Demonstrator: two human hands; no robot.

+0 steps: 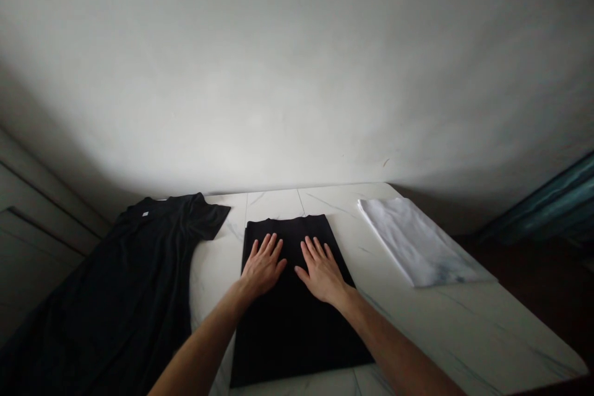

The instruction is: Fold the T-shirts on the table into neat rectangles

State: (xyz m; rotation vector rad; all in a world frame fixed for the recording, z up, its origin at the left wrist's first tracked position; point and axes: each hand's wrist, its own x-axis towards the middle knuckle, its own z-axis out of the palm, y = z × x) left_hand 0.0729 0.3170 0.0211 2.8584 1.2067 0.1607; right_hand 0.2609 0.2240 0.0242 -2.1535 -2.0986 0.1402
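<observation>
Far left: black short-sleeved T-shirt (pixel 116 284) spread flat, small white collar tag (pixel 145 214) facing up, beside the white marble surface (pixel 510 328); its left edge is out of clear view. Centre: folded black fabric rectangle (pixel 292 337) lying square on the marble, neat top edge. Left hand (pixel 263 266) and right hand (pixel 322 272) both rest palm-down on its upper half, open, fingers spread, apart, gripping nothing. Flat palms spread the pressure evenly; no pinching, so no new creases. Keep the wrists low and the edges aligned. Far right: folded white cloth (pixel 417 244) lying diagonally on the marble, well apart from the black fabric.
</observation>
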